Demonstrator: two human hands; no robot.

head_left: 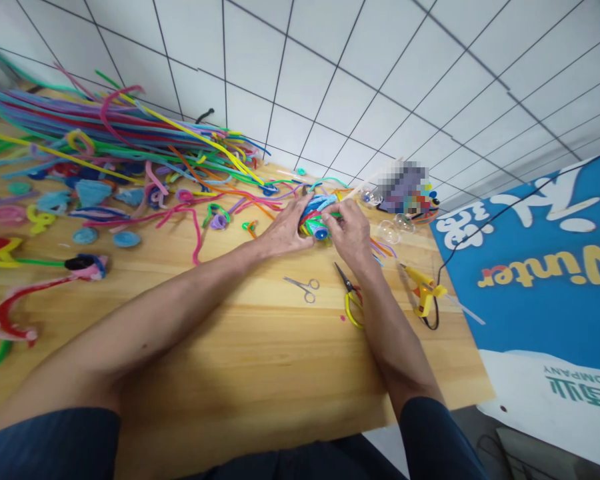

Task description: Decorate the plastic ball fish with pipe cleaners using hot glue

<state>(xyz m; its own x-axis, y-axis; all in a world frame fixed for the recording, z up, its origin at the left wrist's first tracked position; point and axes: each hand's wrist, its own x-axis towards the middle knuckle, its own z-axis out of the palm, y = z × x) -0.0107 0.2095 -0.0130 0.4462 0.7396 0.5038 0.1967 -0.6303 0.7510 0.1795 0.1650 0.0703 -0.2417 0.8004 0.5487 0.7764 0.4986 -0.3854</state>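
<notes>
Wall (pixel 290 80): white tile, at back.
Table (pixel 260 360): lt. wood; we see craft bits along its back.
Pile (pixel 55 120): multicol. pipe cleaners, far L.
L hand (pixel 287 228): ours, gripping L side of bundle (pixel 319 220).
R hand (pixel 351 230): ours, pinching its R side.
Glue gun (pixel 424 292): yellow, R of R hand.
Bundle: multicol., blue round end, btwn our hands.
Scissors (pixel 307 289): sm., metal, nearer us.
</notes>
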